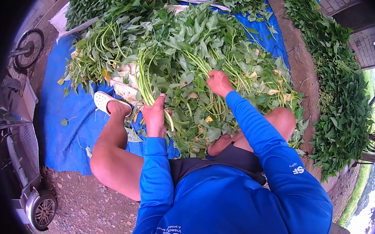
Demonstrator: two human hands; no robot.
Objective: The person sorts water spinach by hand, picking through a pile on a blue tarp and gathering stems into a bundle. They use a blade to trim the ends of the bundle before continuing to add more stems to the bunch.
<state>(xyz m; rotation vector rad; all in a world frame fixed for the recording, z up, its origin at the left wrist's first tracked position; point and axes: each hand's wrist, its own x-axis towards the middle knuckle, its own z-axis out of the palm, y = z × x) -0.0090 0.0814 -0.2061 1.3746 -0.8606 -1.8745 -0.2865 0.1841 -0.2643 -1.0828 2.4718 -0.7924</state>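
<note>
My left hand (154, 117) is closed around a bundle of long green leafy stems (144, 78), which look like water spinach. The stems point up and away from me, their cut ends poking out below the fist. My right hand (220, 83) has its fingers pinched on more stems (200, 63) at the right side of the heap. A wide heap of leafy greens (192, 31) spreads in front of me and between my legs, with some yellowed leaves in it. How many stems the right fingers grip is hidden.
Under the greens lies a blue tarp (68, 131), with a pale sack (125, 82) partly buried. Another long row of greens (338, 105) runs along the right. A wheeled metal vehicle (24, 150) and a bicycle-like wheel (28, 49) stand at the left. Gravel (91, 207) lies nearest me.
</note>
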